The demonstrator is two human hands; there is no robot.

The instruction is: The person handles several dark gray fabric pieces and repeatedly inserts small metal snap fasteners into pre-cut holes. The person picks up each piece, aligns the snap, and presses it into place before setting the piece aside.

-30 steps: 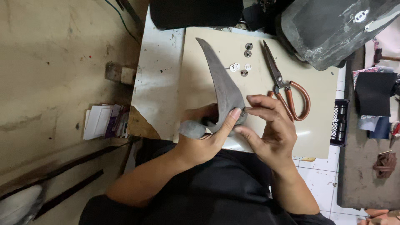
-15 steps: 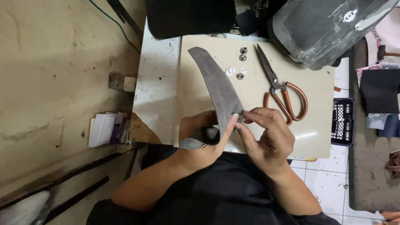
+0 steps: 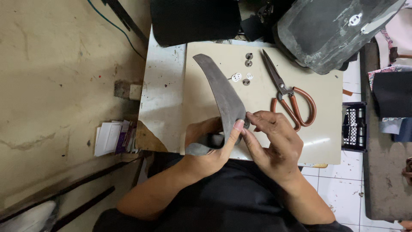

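The person's left hand (image 3: 210, 146) is wrapped around the lower end of a long, curved strip of dark grey leather-like material (image 3: 223, 92), thumb pressed up along its edge. The right hand (image 3: 274, 144) meets it there, fingertips pinching the strip's edge just beside the left thumb; something small may sit between those fingers, but it is too hidden to tell. From the two hands the strip sweeps up and away to the left, lying on a beige cutting board (image 3: 326, 103).

Just above the right hand rests a pair of large steel scissors with brown handles (image 3: 287, 92), blades pointing away. Beyond the fingertips, close beside the strip's upper half, lie several small round snap buttons, white and metal (image 3: 242, 77). Well beyond the left hand, off the table's edge, sits a stack of white cards (image 3: 113, 137).
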